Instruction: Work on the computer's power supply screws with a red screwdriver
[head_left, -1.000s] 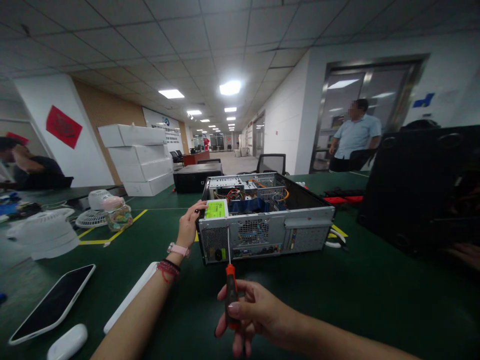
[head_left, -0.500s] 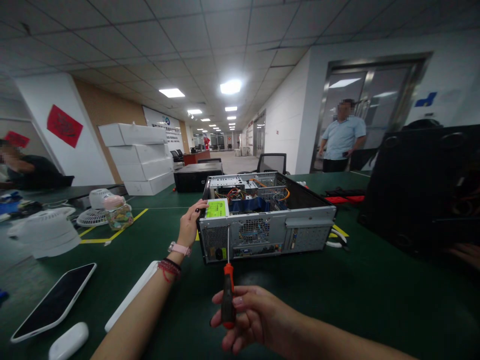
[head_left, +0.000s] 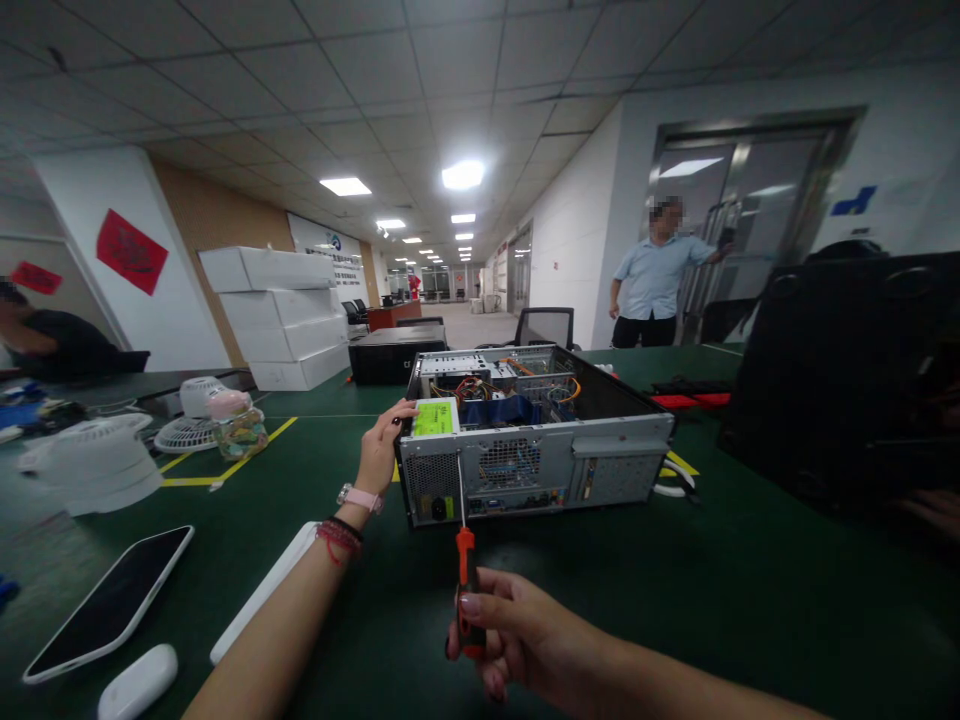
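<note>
1. Right hand (head_left: 517,625) (head view): pinches orange-and-black-handled screwdriver (head_left: 468,590), tip at rear panel (head_left: 555,468) of grey metal computer case (head_left: 535,434).
2. Left hand (head_left: 381,440): rests on silver, green-labelled power supply (head_left: 435,418), case's near-left corner; cannot tell whether gripping.
3. Status: case top open; power supply seated; fastening indistinct.
4. Case: on green desk (head_left: 712,590), short of far edge; white-rimmed black smartphone (head_left: 112,605) left, clear of screwdriver.

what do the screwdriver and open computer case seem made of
Screwdriver: handle probably plastic or rubber, dark with orange ends; shaft likely metal, thin and silvery. Computer case: likely sheet metal, dull grey with punched mesh; its dark side could be painted metal or plastic.
</note>
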